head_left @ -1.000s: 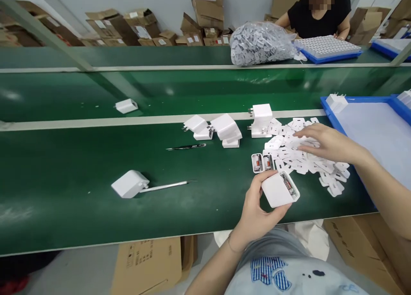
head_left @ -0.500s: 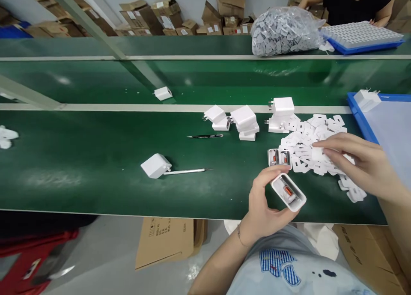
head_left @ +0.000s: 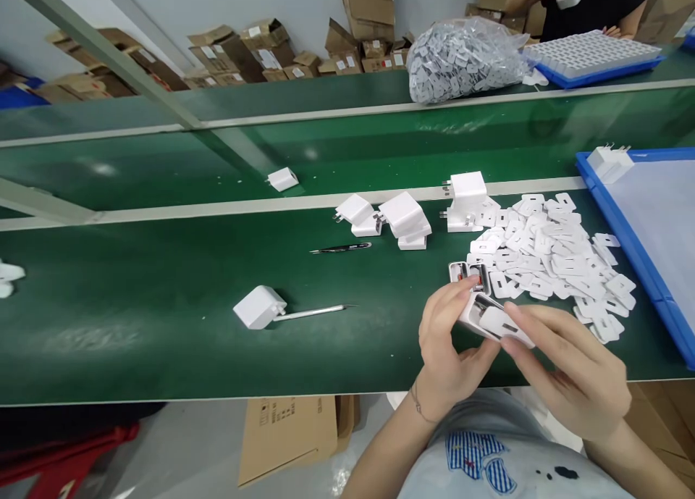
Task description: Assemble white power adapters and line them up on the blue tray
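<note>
My left hand (head_left: 448, 347) grips a white charger housing (head_left: 473, 318) with its open end turned towards me. My right hand (head_left: 570, 368) pinches a small white cover plate (head_left: 502, 324) and holds it against that open end. Just behind the hands, two open housings (head_left: 468, 274) with red parts inside stand on the green table (head_left: 163, 340). To their right lies a heap of several white cover plates (head_left: 548, 256).
Finished white chargers (head_left: 405, 220) sit in a cluster mid-table; one more (head_left: 282, 179) rides the belt. Tweezers (head_left: 342, 248) and a charger with a thin pen (head_left: 260, 307) lie left. A blue tray (head_left: 641, 245) stands right. Across, another person works beside a bag of parts (head_left: 461, 61).
My right hand left the heap with a cover plate and came back to the housing in my left hand. The camera swung slightly left and down.
</note>
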### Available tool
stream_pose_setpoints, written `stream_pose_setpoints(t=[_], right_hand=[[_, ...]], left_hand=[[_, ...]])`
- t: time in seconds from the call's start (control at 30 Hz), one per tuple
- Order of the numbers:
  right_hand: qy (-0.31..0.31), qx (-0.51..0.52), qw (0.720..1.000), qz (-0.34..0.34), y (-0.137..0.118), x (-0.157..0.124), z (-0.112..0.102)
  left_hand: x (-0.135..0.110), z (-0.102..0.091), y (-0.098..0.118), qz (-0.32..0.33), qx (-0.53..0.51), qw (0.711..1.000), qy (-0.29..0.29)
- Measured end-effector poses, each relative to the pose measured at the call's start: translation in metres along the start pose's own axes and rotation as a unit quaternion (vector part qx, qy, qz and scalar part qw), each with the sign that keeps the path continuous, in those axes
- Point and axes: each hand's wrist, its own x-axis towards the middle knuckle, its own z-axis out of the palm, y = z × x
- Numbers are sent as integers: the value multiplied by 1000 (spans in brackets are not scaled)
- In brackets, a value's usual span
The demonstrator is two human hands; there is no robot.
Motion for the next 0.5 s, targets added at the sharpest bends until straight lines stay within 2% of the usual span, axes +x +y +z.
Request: stream_pose_setpoints(t=[0.13,0.27,0.5], right_hand=[[-42,27,998,31,6,-3,-5],[-73,-26,997,-2,10,-7,-8],[-30,-66,997,-37,4,-2,-7]], left_hand=[[-3,0,-2,-22,-14,1000,16],[-4,-1,-3,-26,-12,999,18],[1,0,0,33,60,998,2]])
